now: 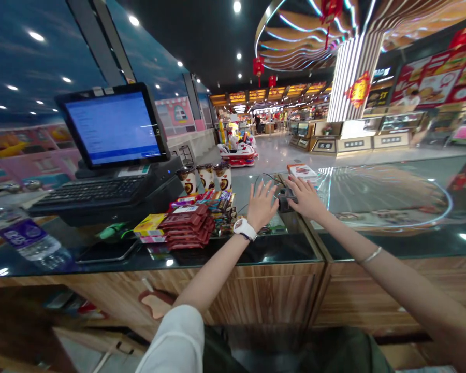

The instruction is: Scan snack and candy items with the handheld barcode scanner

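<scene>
My left hand (261, 205), with a white watch on its wrist, is held over the glass counter top with its fingers spread and nothing in it. Close beside it, my right hand (305, 198) reaches forward, fingers stretched out and apart. A small dark device (285, 203) with a thin black cable lies between the two hands. My right fingertips overlap its edge; whether they touch it I cannot tell. Just beyond the right hand is a white and orange box (302, 170). Left of my left hand, several dark red snack packs (188, 226) are stacked.
A monitor (114, 127) and a black keyboard (91, 189) stand at the left. Three printed cups (206, 177) are behind the snacks, with yellow boxes (150, 225) beside them. A water bottle (37, 241) sits at far left. Wooden cabinets (272, 295) front the counter.
</scene>
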